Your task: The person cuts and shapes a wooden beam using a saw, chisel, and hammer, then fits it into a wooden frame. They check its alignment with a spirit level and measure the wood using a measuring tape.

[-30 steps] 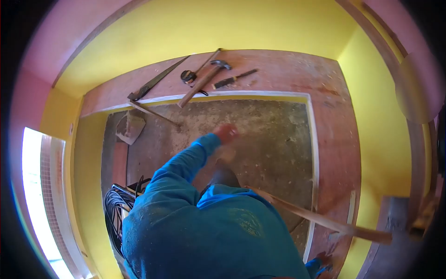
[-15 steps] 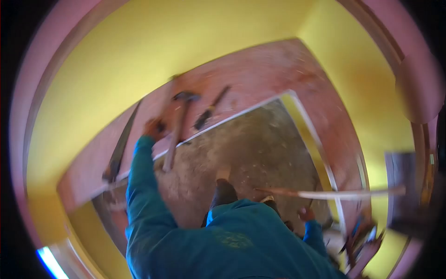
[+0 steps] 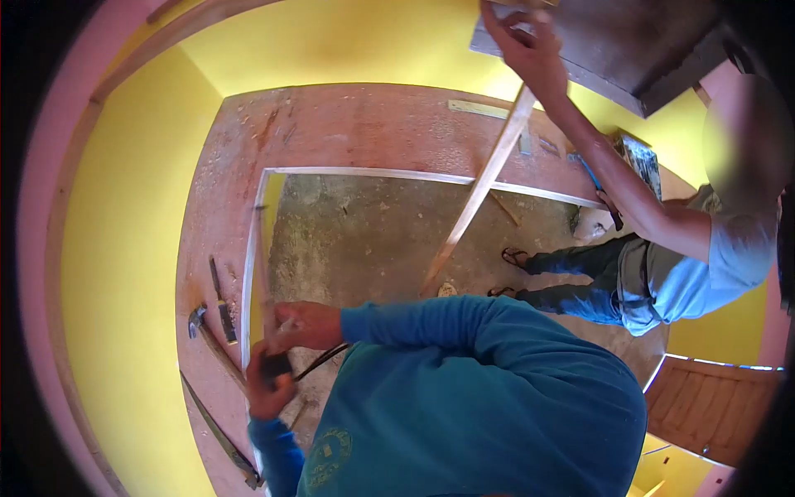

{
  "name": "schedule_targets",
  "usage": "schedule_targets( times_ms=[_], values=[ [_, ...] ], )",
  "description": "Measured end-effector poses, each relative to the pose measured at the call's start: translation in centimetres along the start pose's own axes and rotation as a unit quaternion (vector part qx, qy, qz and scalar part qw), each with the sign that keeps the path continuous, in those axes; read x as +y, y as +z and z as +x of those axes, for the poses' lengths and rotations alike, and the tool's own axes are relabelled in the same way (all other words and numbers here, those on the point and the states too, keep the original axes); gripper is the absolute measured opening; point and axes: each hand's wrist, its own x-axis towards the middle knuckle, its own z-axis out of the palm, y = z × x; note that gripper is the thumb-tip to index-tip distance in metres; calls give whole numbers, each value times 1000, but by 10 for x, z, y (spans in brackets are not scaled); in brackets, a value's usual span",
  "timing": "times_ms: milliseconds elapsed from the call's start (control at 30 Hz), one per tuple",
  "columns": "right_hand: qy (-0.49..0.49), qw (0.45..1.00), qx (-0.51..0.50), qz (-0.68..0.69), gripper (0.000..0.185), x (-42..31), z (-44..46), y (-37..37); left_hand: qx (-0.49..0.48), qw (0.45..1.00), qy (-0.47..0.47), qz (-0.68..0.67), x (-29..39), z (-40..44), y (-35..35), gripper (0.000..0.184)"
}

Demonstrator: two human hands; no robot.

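My left hand (image 3: 269, 383) is closed around a black tape measure (image 3: 276, 364), at the lower left near the white-edged border. Just above it and almost touching, my right hand (image 3: 308, 325) has its fingers pressed together; what they hold is blurred. A thin, smeared strip (image 3: 263, 257) runs up from the hands. Beside my hands hangs a black strap (image 3: 321, 361). On the pink surface to the left lie a claw hammer (image 3: 217, 346), a chisel-like tool with a dark and yellow handle (image 3: 222, 311) and a hand saw (image 3: 217, 427).
At the right, another person (image 3: 662, 248) in a grey shirt has a raised arm and hand (image 3: 534, 58) near a long wooden strip (image 3: 484, 186), slanting down to the concrete floor (image 3: 373, 240). A dark panel (image 3: 613, 41) is at the top; tools lie near a box (image 3: 638, 161).
The view has swung right, bringing the other person into sight. My left hand has picked up the tape measure from the pink surface, and my right hand has come across to it.
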Motion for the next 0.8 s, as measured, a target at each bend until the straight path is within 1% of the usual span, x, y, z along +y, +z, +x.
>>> schedule_targets(
  times_ms=[33,67,133,167,200,233,267,333,367,400,433,533,567,600,633,667,733,800],
  values=[
    [38,995,43,82,42,-9,-7,0,0,1000,-1,4,35,24,45,82],
    [48,993,98,52,38,-18,-14,-17,2,1000,-4,8,62,40,83,83],
    [71,977,202,-11,30,-34,-33,-58,40,996,62,-52,76,46,122,82],
    [54,976,205,50,28,-40,-48,-73,63,989,103,-83,77,52,135,82],
    [35,972,205,109,26,-47,-62,-92,68,971,103,-202,76,58,142,84],
    [17,965,202,168,24,-52,-71,-106,70,940,102,-318,70,60,148,86],
    [-26,970,169,171,22,-55,-78,-109,67,895,100,-429,60,64,152,88],
    [-108,973,103,176,20,-56,-95,-107,-23,882,83,-463,38,68,167,99],
    [-166,978,95,79,20,-62,-99,-115,-46,866,64,-494,52,66,182,100],
    [-221,971,87,-21,20,-69,-101,-121,-69,848,45,-524,61,65,190,101],
    [-272,952,78,-120,21,-73,-102,-125,-89,824,9,-559,44,66,191,94],
    [-336,896,167,-239,24,-72,-94,-131,-149,880,-36,-450,64,72,175,82],
    [-265,913,157,-269,22,-77,-93,-136,-134,928,-37,-344,70,74,175,77],
    [-193,923,147,-297,21,-86,-91,-147,-118,964,-39,-234,77,79,174,73],
    [-121,928,136,-325,20,-92,-89,-154,-101,987,-41,-120,79,80,171,68],
    [-144,937,167,-272,20,-85,-81,-159,-86,996,-7,-28,75,79,168,66],
    [-182,941,234,-160,22,-59,-64,-167,-64,984,60,158,58,80,160,62],
    [-114,964,230,-70,24,-69,-66,-186,-71,974,52,207,35,71,135,63]
  ],
)
